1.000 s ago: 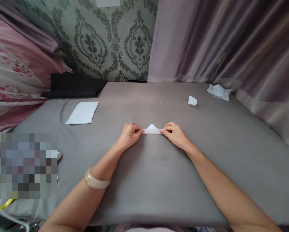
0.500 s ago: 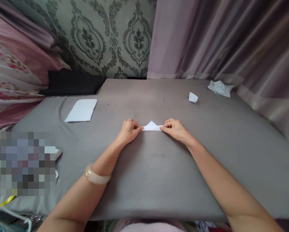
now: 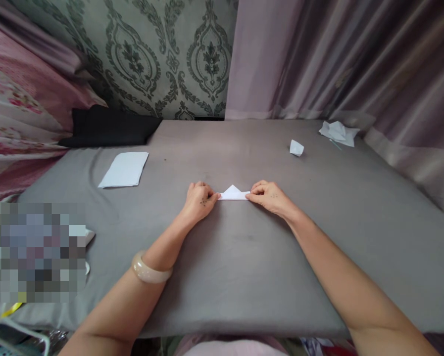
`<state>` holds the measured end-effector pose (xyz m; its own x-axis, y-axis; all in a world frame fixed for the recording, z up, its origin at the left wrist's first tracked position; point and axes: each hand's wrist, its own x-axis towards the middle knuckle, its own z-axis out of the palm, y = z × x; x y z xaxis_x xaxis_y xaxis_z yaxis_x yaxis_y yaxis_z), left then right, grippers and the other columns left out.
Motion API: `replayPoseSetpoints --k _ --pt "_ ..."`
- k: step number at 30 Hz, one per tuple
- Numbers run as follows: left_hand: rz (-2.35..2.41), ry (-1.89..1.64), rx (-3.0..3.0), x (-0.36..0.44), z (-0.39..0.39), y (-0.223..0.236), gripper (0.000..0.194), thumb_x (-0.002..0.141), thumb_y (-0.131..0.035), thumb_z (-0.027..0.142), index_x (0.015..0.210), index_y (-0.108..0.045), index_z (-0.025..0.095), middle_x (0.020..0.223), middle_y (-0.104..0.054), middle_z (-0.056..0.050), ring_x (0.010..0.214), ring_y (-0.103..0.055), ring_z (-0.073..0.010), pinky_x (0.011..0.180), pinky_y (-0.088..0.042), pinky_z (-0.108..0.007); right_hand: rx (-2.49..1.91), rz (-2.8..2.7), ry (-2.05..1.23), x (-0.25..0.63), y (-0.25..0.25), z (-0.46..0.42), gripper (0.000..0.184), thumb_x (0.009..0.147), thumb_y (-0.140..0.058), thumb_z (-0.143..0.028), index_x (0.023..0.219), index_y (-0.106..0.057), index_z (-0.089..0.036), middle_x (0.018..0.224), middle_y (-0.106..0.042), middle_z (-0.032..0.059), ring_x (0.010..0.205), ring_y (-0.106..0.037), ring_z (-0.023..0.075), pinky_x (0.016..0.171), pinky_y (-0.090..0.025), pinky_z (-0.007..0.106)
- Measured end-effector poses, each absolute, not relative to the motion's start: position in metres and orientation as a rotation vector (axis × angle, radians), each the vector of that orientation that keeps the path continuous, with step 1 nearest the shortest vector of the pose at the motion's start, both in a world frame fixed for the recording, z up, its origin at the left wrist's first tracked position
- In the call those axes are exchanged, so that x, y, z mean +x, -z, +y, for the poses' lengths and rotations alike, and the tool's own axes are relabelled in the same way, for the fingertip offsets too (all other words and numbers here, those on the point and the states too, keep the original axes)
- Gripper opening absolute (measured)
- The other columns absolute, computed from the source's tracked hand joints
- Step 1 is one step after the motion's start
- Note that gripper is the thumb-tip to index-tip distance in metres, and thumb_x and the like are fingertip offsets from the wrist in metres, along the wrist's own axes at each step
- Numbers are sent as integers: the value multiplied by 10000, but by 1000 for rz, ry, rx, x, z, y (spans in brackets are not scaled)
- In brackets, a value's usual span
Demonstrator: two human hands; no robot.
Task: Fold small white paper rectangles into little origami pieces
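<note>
A small folded white paper (image 3: 232,194) lies between my hands near the middle of the cloth-covered table. It is a narrow horizontal strip with a triangular point rising at its centre. My left hand (image 3: 201,200) pinches the strip's left end between thumb and fingers. At the right end, the thumb and fingers of my right hand (image 3: 269,197) are pressed together on the paper in the same way. The fingertips hide both ends of the strip. A pale bangle (image 3: 151,271) circles my left forearm.
A stack of white paper sheets (image 3: 124,170) lies to the left, with a folded black cloth (image 3: 110,127) behind it. At the right stand a small folded paper piece (image 3: 296,148) and crumpled papers (image 3: 339,132). The grey cloth (image 3: 251,277) covers the table; a blurred patch hides its left side.
The strip's front band, which stood in front of the triangle's base, now sits behind or level with it, so more of the triangle shows. Both hands keep their pinch; the view tilted slightly down.
</note>
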<state>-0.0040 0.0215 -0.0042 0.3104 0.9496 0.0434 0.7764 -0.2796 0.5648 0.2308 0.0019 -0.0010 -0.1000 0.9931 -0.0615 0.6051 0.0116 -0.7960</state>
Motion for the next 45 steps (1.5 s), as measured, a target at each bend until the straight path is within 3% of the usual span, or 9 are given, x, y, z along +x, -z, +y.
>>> replayPoseSetpoints --k 7,11,14,22,26,29,32,39,45 --pt "1596 -494 2306 -3 13 5 206 854 -530 339 848 -632 160 949 -577 -106 905 -453 -259 801 -366 -386 -1652 -1764 -933 230 0 3 236 691 -639 -384 576 -645 -179 867 -598 35 708 -547 136 699 -430 274" --pt "1519 -493 2516 3 5 -4 254 894 -440 219 1120 -552 188 1113 -541 -111 983 -419 -269 818 -335 -399 -1678 -1760 -922 231 4 5 210 686 -644 -369 593 -654 -181 879 -601 31 700 -543 129 658 -423 256" --pt "1322 -448 2724 5 3 -6 354 910 -354 128 1181 -546 251 1149 -541 -91 981 -425 -249 827 -314 -392 -1683 -1759 -920 232 5 5 199 688 -645 -361 601 -664 -183 903 -604 31 693 -542 125 636 -418 250" --pt "1026 -365 2887 3 6 -2 369 952 -329 156 1202 -582 252 1016 -594 -64 895 -505 -188 847 -305 -352 -1668 -1784 -916 236 0 3 193 689 -627 -315 562 -626 -170 896 -615 26 633 -528 102 596 -413 242" --pt "1030 -324 2914 5 4 -5 364 959 -340 180 1216 -589 248 1005 -604 -66 894 -518 -188 840 -302 -351 -1740 -1804 -710 235 -2 -3 95 722 -582 -220 700 -662 -174 844 -617 31 649 -557 127 630 -449 264" --pt "1043 -288 2941 7 3 -8 353 961 -347 194 1211 -591 241 983 -610 -66 877 -519 -190 836 -305 -357 -1633 -1834 -334 218 -5 -17 250 810 -436 -105 902 -658 -171 933 -622 66 830 -596 169 802 -466 316" --pt "1076 -249 2970 9 1 -10 307 951 -380 202 1143 -618 224 962 -612 -63 869 -520 -196 831 -318 -360 -1432 -2071 -240 192 -7 -35 352 857 -355 -59 1053 -618 -186 1063 -616 86 1017 -555 198 890 -451 329" --pt "1253 -54 2899 20 -17 -19 207 896 -462 146 1006 -636 142 969 -610 -88 870 -543 -219 755 -397 -335 -1592 -2383 -61 169 -9 -55 365 940 -339 -172 1253 -518 -114 1108 -588 138 1007 -516 243 871 -448 370" --pt "1420 15 2827 29 -32 -24 220 876 -462 87 993 -647 102 961 -615 -114 904 -560 -238 767 -431 -340 -1695 -2462 96 172 -16 -57 416 961 -340 -285 1343 -469 -182 1112 -577 120 961 -500 253 806 -429 382"
